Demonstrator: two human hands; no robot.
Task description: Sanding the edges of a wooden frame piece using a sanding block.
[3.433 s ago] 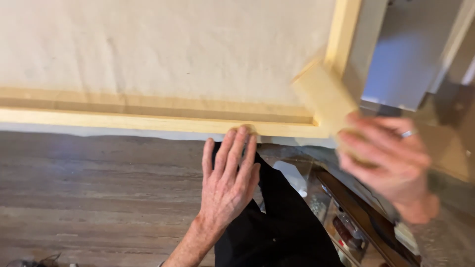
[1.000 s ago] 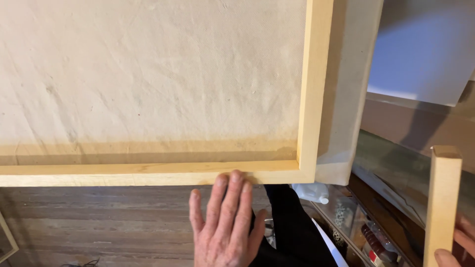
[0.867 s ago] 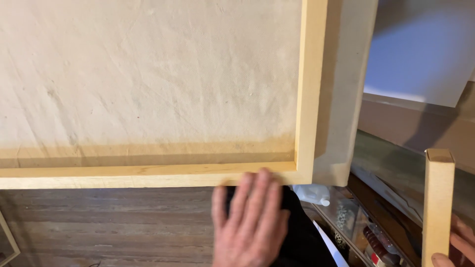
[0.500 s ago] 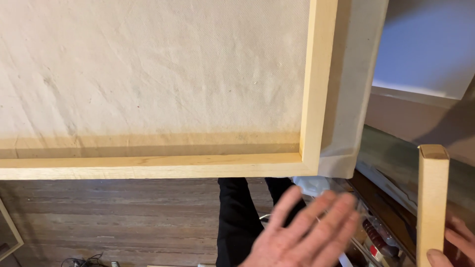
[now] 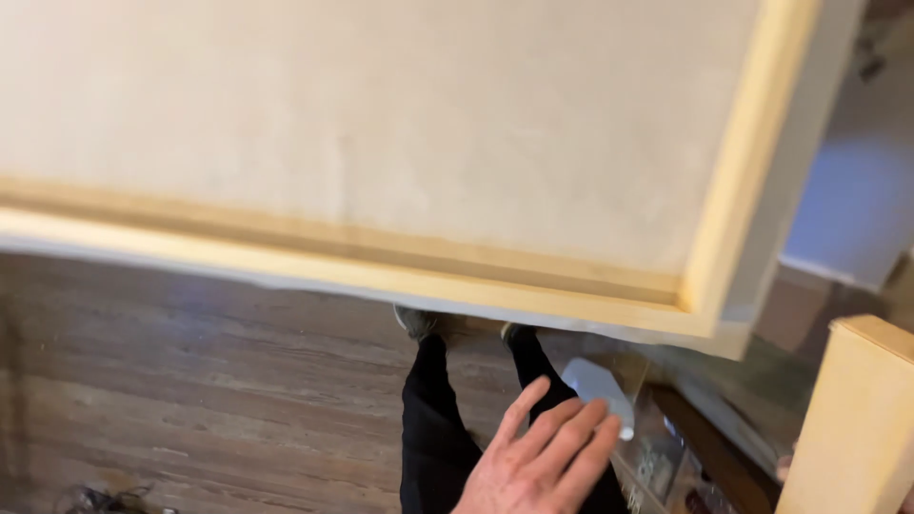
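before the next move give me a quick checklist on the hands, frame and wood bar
1. Left hand free: ok, open, fingers spread, holding nothing.
2. Left hand on the frame: not ok, it is below the frame, apart from it.
3. Wood bar held: cannot tell, the right hand is almost wholly out of view.
4. Frame corner joined: ok, the rails meet flush.
5. Floor under the frame: ok near the legs; clutter lies to the right.
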